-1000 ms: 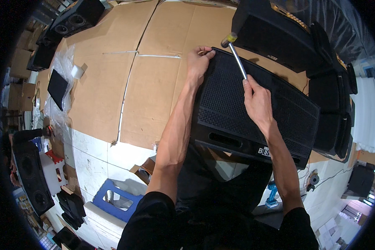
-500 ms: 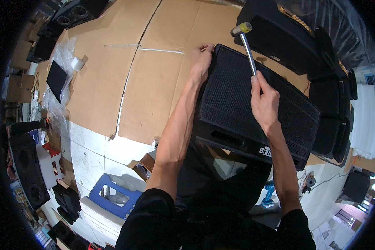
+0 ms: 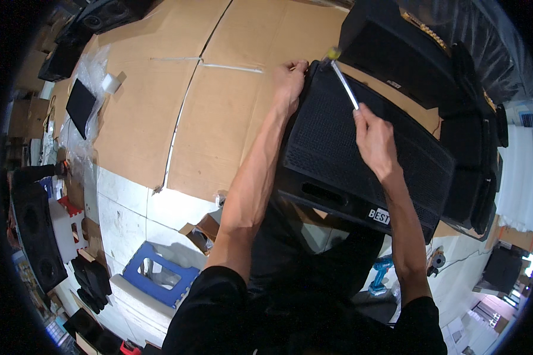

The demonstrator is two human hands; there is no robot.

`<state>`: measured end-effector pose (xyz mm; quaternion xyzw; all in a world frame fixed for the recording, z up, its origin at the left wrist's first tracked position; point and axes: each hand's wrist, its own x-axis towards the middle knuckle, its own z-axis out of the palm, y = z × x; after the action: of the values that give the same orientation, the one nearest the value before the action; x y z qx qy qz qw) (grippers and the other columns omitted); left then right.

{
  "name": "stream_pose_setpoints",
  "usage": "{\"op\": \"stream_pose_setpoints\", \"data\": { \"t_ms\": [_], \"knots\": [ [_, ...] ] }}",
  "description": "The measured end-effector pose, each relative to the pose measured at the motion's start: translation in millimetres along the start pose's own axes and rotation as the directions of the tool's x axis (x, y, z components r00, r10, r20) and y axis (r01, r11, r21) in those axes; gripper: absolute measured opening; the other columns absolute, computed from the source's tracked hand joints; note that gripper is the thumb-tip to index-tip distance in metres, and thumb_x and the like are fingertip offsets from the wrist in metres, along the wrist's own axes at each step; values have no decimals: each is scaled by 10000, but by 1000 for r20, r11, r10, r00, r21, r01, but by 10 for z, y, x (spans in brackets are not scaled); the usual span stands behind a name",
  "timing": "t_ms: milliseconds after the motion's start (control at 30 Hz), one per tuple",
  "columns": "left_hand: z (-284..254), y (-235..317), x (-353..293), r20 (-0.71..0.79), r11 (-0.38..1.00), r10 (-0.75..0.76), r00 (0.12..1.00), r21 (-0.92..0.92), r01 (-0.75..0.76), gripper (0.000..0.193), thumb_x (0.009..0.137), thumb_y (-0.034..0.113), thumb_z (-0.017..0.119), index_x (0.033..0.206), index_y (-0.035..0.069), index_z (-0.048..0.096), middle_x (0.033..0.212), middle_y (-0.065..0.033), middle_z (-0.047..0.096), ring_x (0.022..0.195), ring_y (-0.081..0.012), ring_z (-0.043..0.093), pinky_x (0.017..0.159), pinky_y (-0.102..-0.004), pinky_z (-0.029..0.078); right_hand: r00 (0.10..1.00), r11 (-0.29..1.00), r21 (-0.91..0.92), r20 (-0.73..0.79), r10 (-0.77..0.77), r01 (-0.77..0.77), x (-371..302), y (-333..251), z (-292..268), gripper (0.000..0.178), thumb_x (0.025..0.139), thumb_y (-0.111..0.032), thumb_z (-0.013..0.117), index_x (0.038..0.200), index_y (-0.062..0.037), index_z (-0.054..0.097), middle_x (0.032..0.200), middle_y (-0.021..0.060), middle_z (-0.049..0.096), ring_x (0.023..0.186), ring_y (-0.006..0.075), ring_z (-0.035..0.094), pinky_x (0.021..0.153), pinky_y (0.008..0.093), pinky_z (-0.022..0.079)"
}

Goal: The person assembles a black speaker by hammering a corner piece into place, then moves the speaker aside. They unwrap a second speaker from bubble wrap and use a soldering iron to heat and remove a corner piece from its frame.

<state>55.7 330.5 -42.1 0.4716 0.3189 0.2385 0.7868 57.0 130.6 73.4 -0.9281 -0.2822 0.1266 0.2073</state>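
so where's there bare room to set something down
Widest: the cardboard between the white piece and left hand. White floor between cardboard and blue stool is bare too. Crowded: the right, where black cabinets stand beyond the grilled speaker.

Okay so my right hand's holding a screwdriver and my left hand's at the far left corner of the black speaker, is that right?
Not quite: in the head view, your right hand holds a hammer, not a screwdriver. Your left hand is at the far left corner of the black speaker.
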Motion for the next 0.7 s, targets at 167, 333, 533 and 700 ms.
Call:
{"op": "stream_pose_setpoints", "data": {
  "t_ms": [167,333,533,700],
  "knots": [
    [3,38,15,-10,996,-4,1000,90,5,234,875,162,615,947,-59,642,805,-58,615,684,-121,523,608,-257,423,961,988,29,-237,-142,154,-80,-76,-89,330,987,-172,465,1173,81,568,752,207,642,624,278,664,520,366,500],
    [3,43,4,14,999,-13,1000,52,12,244,881,172,608,952,-58,645,832,-63,623,704,-125,531,625,-264,432,990,993,-25,-78,-114,113,-2,79,67,327,985,-148,468,1179,100,554,779,204,649,633,228,669,515,349,506],
    [-6,48,-15,-2,995,20,1000,97,-20,269,882,171,595,1000,-66,644,852,-74,632,730,-139,547,649,-271,445,973,977,-105,-122,-197,184,-81,66,110,315,986,-151,459,1183,74,559,824,194,663,623,259,669,518,354,519],
    [47,212,-140,-19,918,172,985,364,-154,304,906,183,565,1023,-88,639,921,-140,666,785,-198,606,698,-299,469,987,994,62,-139,-79,88,-152,45,-4,358,983,-215,463,1180,64,571,749,236,624,667,285,668,606,401,514]
  ]
}}
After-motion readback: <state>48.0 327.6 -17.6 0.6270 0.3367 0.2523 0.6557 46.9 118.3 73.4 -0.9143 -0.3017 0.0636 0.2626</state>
